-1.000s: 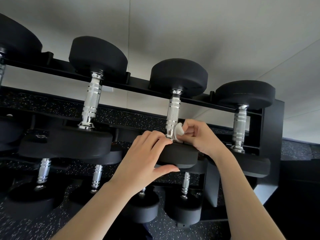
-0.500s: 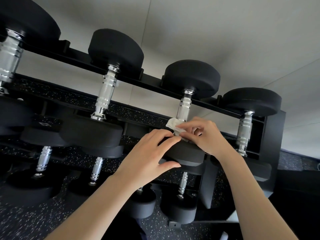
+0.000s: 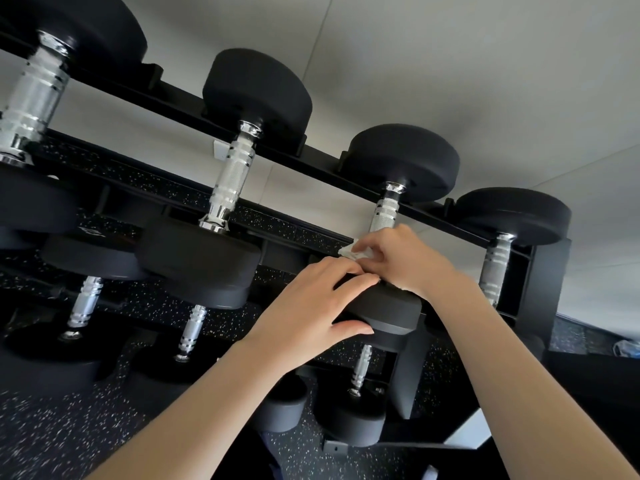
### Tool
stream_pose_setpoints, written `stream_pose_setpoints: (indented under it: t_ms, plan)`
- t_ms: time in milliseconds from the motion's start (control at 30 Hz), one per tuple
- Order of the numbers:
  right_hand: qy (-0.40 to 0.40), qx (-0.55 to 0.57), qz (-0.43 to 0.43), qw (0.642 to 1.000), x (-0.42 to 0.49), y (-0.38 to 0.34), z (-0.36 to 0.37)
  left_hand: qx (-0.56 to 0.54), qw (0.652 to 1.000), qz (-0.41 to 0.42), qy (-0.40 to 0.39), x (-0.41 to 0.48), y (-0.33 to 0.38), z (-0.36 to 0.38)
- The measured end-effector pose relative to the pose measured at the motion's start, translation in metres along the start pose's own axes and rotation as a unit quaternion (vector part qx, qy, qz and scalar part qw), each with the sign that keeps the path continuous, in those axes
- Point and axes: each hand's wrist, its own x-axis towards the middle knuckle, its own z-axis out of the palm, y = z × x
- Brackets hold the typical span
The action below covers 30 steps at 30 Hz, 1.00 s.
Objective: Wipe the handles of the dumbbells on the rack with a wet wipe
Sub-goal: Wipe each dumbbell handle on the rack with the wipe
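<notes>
The wall [image 3: 450, 71] is smooth and pale grey-white, divided by thin seams. One seam runs steeply down from the top edge and others cross at a slant on the right. A small pale square plate [image 3: 219, 149] is fixed to the wall left of the middle. The floor [image 3: 52, 431] is black rubber flecked with white and runs up to the foot of the wall. At the far right edge a small bluish, clear thing [image 3: 626, 348] lies on the floor, too blurred to name. A pale slanted panel [image 3: 467, 433] shows low on the right. The light is soft and even, without hard shadows.
</notes>
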Motion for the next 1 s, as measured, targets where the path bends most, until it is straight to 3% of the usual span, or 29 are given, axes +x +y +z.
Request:
stream_pose_setpoints:
  t_ms: [367,567,1000]
  plan:
    - [-0.014,-0.078,0.044,0.996,0.010,-0.009,-0.003,-0.015,1.000,0.013,0.004,0.001,-0.005,0.003]
    - [0.040,-0.121,0.059,0.990,0.015,-0.013,-0.001,-0.010,1.000,0.024,0.018,0.002,-0.008,0.003]
    - [0.136,-0.081,0.083,0.984,0.029,-0.001,-0.019,-0.017,0.999,0.034,0.025,0.002,-0.009,0.003]
